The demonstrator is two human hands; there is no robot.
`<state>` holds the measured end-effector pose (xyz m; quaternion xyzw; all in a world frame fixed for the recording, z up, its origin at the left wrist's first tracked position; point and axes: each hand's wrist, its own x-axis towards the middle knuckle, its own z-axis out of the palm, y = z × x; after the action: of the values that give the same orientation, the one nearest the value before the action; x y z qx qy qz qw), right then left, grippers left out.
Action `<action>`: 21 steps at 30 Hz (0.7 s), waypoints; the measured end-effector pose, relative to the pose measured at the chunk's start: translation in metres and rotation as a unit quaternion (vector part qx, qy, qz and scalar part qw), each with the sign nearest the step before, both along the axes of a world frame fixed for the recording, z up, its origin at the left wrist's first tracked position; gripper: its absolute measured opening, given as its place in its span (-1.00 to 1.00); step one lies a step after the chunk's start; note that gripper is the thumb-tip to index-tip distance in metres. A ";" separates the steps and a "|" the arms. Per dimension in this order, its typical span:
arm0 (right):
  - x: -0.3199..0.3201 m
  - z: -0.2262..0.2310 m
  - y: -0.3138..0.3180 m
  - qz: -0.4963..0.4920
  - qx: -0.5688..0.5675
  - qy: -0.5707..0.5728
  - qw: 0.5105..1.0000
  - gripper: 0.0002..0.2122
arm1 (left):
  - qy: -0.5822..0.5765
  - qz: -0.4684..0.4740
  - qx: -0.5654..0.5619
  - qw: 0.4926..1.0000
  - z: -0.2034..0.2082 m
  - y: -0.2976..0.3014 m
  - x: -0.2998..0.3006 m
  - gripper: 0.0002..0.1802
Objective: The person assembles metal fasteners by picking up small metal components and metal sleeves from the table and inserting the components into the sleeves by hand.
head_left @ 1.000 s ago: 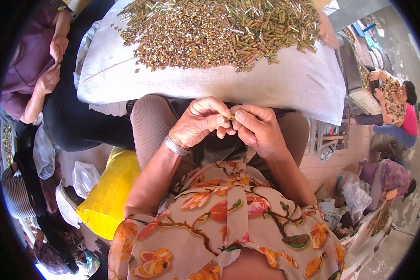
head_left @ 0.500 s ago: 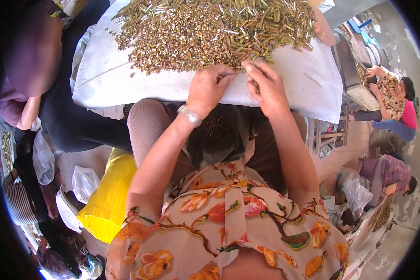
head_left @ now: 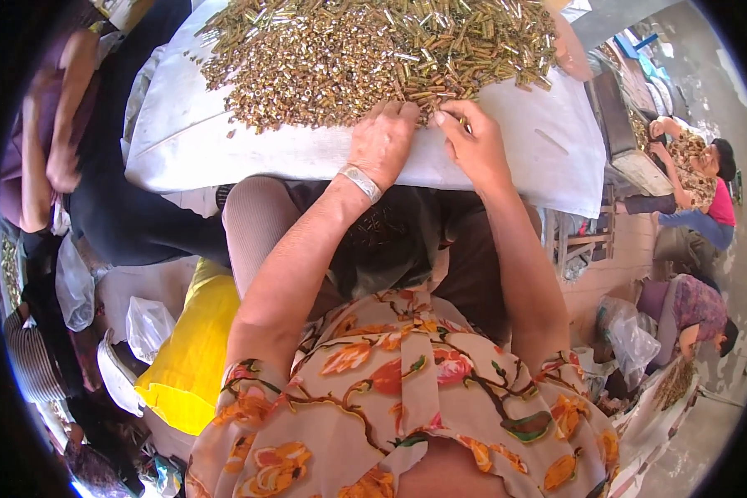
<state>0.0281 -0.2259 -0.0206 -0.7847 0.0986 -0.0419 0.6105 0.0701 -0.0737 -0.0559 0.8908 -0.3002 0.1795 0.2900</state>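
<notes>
A heap of small brass-coloured metal parts covers the white-clothed table (head_left: 191,153) in front of me. Short, nut-like pieces (head_left: 303,79) lie on the left and longer thin tubes (head_left: 481,41) on the right. My left hand (head_left: 383,143), a metal band at its wrist, rests palm down at the heap's near edge with fingers curled; what is under them is hidden. Beside it my right hand (head_left: 480,149) is closed, thumb and forefinger pinched at the edge. A brass-coloured metal piece (head_left: 466,124) shows in its curled fingers.
A thin stick-like piece (head_left: 552,141) lies alone on the cloth to the right. A yellow sack (head_left: 187,357) stands by my left leg. One person (head_left: 54,133) sits close at the left; others (head_left: 693,170) work at the right. A dark cloth (head_left: 390,241) covers my lap.
My left hand has rolled palm down and moved slightly forward onto the heap's edge, away from its earlier thumb-and-finger pinch. My right hand stays nearly in place. The person at left has moved their arms.
</notes>
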 end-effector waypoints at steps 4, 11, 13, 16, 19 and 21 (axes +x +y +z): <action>-0.037 0.016 0.004 0.001 0.168 0.047 0.985 -0.81 | 0.061 -0.020 -0.091 0.994 -0.005 0.015 -0.009 -0.81; -0.072 0.030 0.025 0.040 0.209 0.027 0.977 -0.78 | 0.539 -0.096 -0.535 0.643 0.026 0.046 -0.060 -0.81; -0.078 0.033 0.033 0.040 0.173 0.012 0.984 -0.80 | 0.534 -0.100 -0.553 0.632 0.031 0.050 -0.071 -0.81; -0.086 0.034 0.042 0.039 0.105 -0.015 0.994 -0.84 | 0.523 -0.105 -0.574 0.621 0.040 0.055 -0.083 -0.81; -0.089 0.033 0.048 0.044 0.010 -0.082 0.996 -0.85 | 0.504 -0.100 -0.576 0.636 0.043 0.057 -0.091 -0.81; -0.090 0.032 0.051 0.046 -0.023 -0.099 0.994 -0.86 | 0.492 -0.095 -0.573 0.648 0.043 0.058 -0.094 -0.81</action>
<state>-0.0619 -0.1753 0.0117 -0.7942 0.0009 -0.0935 0.6004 -0.0239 -0.0161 -0.0130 0.4713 -0.0334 -0.1774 0.8633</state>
